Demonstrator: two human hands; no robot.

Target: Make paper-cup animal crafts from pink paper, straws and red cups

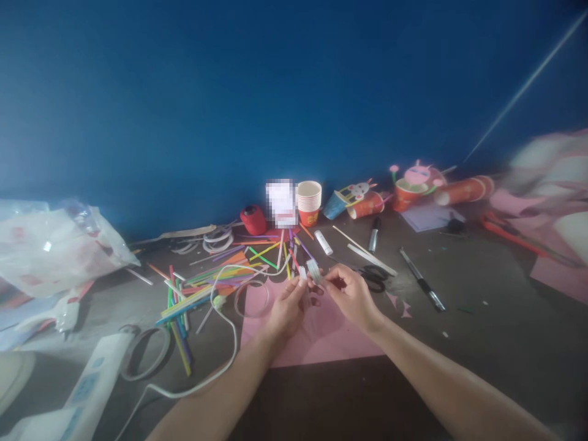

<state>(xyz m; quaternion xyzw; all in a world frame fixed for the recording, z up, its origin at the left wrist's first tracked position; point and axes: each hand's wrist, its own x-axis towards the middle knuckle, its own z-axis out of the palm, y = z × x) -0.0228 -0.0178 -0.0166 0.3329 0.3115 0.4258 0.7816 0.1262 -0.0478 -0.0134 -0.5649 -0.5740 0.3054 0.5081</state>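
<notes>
My left hand [287, 309] and my right hand [351, 294] meet above a pink paper sheet [321, 337] in the middle of the table. Both hands pinch a small pale strip of material [312, 269] between their fingertips; it looks like white tape or folded paper, too small to name for sure. The left fingers hold its lower end and the right fingers grip the upper, curled part. Black scissors [374, 278] lie just right of my right hand.
Several coloured sticks [206, 282] are scattered to the left, with tape rolls [147, 352], a white cable [220, 361] and a power strip [87, 392]. Paper cups [309, 202], decorated cup crafts [367, 202], a glue stick [323, 242], pens and plastic bags [55, 245] line the blue wall.
</notes>
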